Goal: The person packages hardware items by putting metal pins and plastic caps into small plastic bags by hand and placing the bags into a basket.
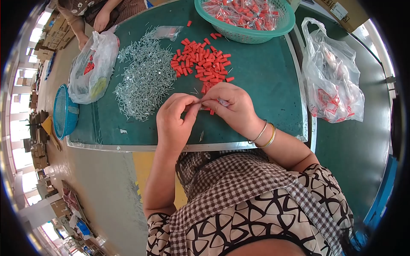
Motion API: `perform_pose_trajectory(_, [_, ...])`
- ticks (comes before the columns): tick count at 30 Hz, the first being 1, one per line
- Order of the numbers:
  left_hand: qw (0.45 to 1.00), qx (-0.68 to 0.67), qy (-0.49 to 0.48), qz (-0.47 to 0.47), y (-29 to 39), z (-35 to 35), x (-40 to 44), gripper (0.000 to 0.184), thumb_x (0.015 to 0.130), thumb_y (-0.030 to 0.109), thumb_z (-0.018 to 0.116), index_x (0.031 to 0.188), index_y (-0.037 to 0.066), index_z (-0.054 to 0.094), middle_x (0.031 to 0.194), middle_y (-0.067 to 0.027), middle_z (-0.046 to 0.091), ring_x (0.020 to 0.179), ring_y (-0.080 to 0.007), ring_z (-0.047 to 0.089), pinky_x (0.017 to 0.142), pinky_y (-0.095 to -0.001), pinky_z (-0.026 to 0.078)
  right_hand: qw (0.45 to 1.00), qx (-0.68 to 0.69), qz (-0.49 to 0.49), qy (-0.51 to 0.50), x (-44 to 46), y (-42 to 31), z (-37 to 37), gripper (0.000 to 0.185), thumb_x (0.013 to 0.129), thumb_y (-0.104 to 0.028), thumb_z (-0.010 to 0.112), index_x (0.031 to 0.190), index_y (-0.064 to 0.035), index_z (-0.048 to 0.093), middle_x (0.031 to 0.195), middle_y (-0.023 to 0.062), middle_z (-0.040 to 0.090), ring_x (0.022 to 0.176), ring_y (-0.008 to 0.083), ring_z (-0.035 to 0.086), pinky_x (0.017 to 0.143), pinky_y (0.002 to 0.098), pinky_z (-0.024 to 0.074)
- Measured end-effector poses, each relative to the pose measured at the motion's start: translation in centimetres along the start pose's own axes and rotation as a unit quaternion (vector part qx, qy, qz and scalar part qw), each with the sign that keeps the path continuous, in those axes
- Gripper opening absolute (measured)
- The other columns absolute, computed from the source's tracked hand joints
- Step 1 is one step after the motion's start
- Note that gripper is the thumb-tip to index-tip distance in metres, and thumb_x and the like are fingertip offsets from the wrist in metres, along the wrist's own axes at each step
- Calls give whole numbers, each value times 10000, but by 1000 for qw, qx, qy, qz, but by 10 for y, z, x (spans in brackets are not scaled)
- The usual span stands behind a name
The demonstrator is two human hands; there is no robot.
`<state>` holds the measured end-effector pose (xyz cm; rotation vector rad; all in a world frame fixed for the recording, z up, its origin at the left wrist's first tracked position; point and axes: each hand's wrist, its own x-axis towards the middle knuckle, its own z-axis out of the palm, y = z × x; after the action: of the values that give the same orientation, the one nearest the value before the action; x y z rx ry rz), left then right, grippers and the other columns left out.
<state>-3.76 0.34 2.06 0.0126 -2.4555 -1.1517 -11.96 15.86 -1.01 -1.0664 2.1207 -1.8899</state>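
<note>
Near the front edge of the green table, my left hand and my right hand meet fingertip to fingertip. Both pinch what looks like a small clear plastic bag, mostly hidden by the fingers. Red pieces show just under my right fingers. Beyond my hands lies a pile of small red cone-shaped caps. A larger heap of silvery screws spreads to its left. One small clear packet rests at the far edge of the screws.
A green basket of filled packets stands at the far side. Plastic bags lie at the left and right. A blue basket is beyond the left edge. Another person's hands are at the far left.
</note>
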Motion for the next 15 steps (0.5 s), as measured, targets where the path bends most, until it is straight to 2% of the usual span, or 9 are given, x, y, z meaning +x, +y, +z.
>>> perform_pose_trajectory(6, [1000, 14, -14, 18, -1, -2, 2, 141, 775, -95, 672, 882, -20, 621, 836, -85, 640, 713, -179, 614, 655, -279, 495, 1000, -2, 8, -3, 0, -1, -1, 58, 805, -34, 702, 860, -41, 688, 788, 62, 591, 656, 181, 545, 605, 301, 453])
perform_pose_trajectory(15, [999, 5, -27, -24, -5, -11, 0, 105, 793, -72, 649, 863, -19, 590, 826, -78, 614, 726, -183, 596, 680, -281, 490, 1000, 15, 24, -13, 2, 2, -2, 40, 819, -28, 680, 858, -40, 681, 797, 66, 587, 655, 184, 540, 632, 304, 457])
